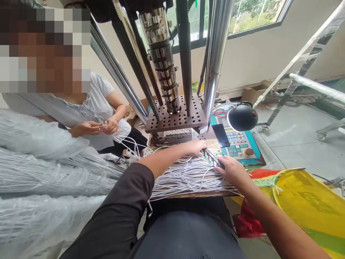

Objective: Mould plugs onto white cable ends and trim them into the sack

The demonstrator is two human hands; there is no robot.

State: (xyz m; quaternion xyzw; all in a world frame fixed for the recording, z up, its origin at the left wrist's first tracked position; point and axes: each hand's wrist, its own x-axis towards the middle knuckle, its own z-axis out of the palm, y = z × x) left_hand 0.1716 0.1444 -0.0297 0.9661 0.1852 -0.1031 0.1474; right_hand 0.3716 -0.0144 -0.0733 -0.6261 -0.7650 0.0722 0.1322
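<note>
A narrow dark metal bar [214, 157] lies at a slant over the worktop, a hand at each end. My left hand [196, 146] reaches across from the left and closes its fingers on the bar's far end. At the near end my right hand [231, 168] grips it between thumb and fingers. Small green pieces [210, 162] show beside the bar; what they belong to is too small to tell. Many white cables [183, 180] are spread over the worktop beneath and in front of both hands.
A press with a perforated plate [176, 120] stands just behind my hands. Right of it are a control panel [239, 140], a black lamp [243, 117] and red-handled scissors [220, 113]. A yellow sack [307, 201] stands at right. Another person [94, 108] handles cables at left, near plastic-wrapped bundles [48, 169].
</note>
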